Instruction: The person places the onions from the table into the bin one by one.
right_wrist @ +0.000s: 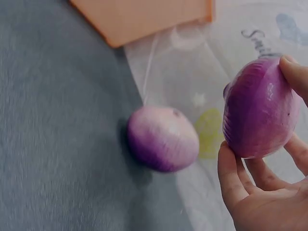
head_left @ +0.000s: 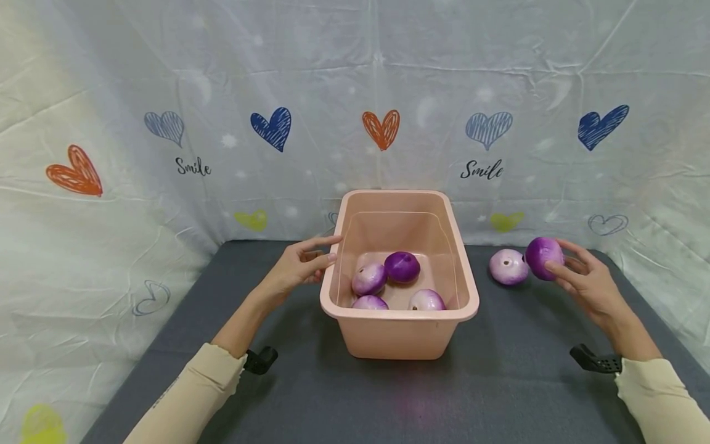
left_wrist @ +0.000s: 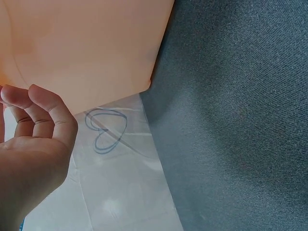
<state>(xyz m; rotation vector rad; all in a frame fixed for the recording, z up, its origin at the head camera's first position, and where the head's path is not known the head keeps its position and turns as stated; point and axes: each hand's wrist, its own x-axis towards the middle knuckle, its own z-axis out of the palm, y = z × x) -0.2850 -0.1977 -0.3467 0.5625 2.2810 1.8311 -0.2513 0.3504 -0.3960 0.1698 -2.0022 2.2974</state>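
- Head view: four purple onions (head_left: 402, 266) lie in the pink tub (head_left: 468, 290) on the dark worktop (head_left: 499, 382); I judge the loading mostly done.
- Right hand (head_left: 588, 280) grips a dark purple onion (head_left: 543, 258) above the worktop, right of the tub. A pale onion (head_left: 508, 266) rests on the worktop just beside it. Two left to go, by my estimate.
- Left hand (head_left: 299, 266) sits at the tub's left wall, fingers loosely extended, holding nothing; contact with the rim unclear.
- Left wrist view: left hand (left_wrist: 29, 154) with relaxed, slightly bent fingers near the tub wall (left_wrist: 86, 48); tub contents hidden.
- Right wrist view: fingers (right_wrist: 231, 178) wrap the held onion (right_wrist: 259, 109); pale onion (right_wrist: 162, 138) lies apart on the worktop, blurred. Tub corner (right_wrist: 144, 19) cut off at top.
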